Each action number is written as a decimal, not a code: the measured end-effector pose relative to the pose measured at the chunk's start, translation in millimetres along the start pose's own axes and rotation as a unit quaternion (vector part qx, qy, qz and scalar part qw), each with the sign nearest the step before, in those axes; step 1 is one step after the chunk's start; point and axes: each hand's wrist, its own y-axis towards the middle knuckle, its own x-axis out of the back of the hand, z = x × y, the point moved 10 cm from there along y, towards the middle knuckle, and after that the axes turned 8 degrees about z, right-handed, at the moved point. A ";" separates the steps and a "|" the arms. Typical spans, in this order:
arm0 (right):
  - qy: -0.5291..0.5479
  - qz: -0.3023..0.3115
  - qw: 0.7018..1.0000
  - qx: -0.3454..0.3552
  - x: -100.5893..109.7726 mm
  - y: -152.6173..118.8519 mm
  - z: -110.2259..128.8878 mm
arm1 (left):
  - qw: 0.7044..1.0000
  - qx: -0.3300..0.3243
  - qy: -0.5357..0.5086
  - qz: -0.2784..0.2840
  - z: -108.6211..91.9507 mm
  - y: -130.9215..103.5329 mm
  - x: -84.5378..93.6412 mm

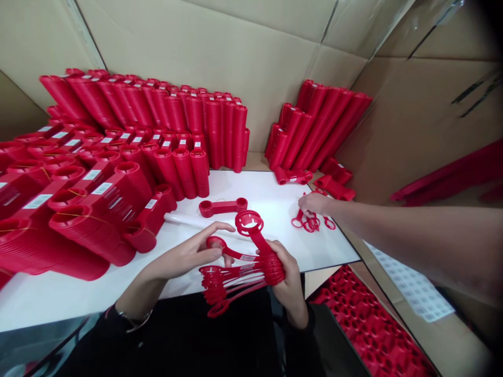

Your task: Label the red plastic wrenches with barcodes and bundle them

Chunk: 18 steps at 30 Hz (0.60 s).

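My right hand (288, 277) is closed around one end of a fanned bunch of red plastic strips (274, 268) with a ring at each end. Most of their free ring ends hang to the left, over my lap. One strip (248, 222) points up and away from the others. On the left of the bunch, my left hand (183, 257) has its thumb and fingers around the ring end of a single strip (217, 242) bearing a white label, its index finger stretched out above. Beyond my hands, a small red stack (223, 207) lies on the white table (259, 186).
Tall red stacks (157, 107) crowd the left and back; more stacks (314, 125) lean at the back right. Another person's hand (313, 203) reaches in from the right over loose red strips (310, 224). A box of red pieces (365, 319) and a label sheet (412, 285) are lower right.
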 end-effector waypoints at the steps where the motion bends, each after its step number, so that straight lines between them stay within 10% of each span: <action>1: 0.007 0.002 1.000 0.001 0.0 0.2 -0.1 | 0.998 -0.007 -0.058 0.024 3.1 2.4 -2.7; 7: 0.011 -0.002 1.000 -0.002 4.1 0.6 -3.4 | 0.963 0.003 -0.267 0.044 22.2 8.8 -15.7; 18: -0.004 0.022 1.000 0.002 4.1 0.4 -1.1 | 0.984 0.064 -0.154 0.067 20.1 4.8 -23.3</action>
